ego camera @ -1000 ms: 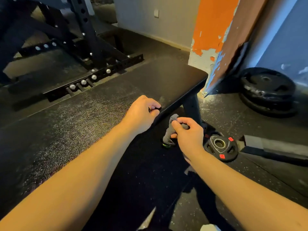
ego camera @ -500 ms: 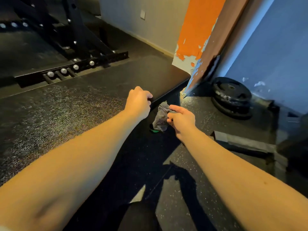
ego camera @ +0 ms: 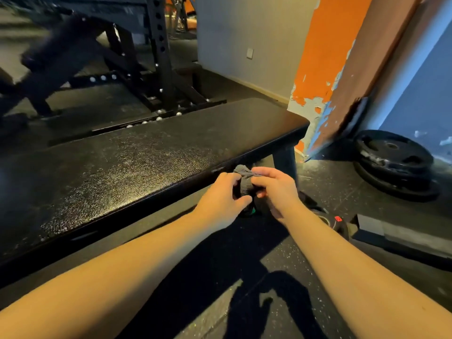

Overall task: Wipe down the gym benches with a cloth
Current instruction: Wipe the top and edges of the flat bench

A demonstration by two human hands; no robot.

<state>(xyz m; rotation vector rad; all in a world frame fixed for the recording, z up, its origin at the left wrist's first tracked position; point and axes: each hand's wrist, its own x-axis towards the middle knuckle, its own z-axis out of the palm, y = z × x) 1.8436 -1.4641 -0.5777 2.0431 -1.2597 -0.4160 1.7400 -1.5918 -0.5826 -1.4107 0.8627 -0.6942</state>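
Both hands pinch the bunched cloth [ego camera: 244,182] between them, left hand [ego camera: 220,201] and right hand [ego camera: 275,189] close together, just off the near edge of the gym bench [ego camera: 146,162]. Its long top stretches away leftward from there, nearer the left hand.

We are looking at a weight-training gym. A black padded bench [ego camera: 151,152] with a textured top stands on speckled rubber flooring [ego camera: 330,182]. Behind it rises a steel rack upright [ego camera: 159,45] drilled with adjustment holes. Iron weight plates [ego camera: 393,155] lie stacked by a wall of peeling orange paint [ego camera: 325,57], and a smaller plate [ego camera: 336,225] lies on the floor nearby.
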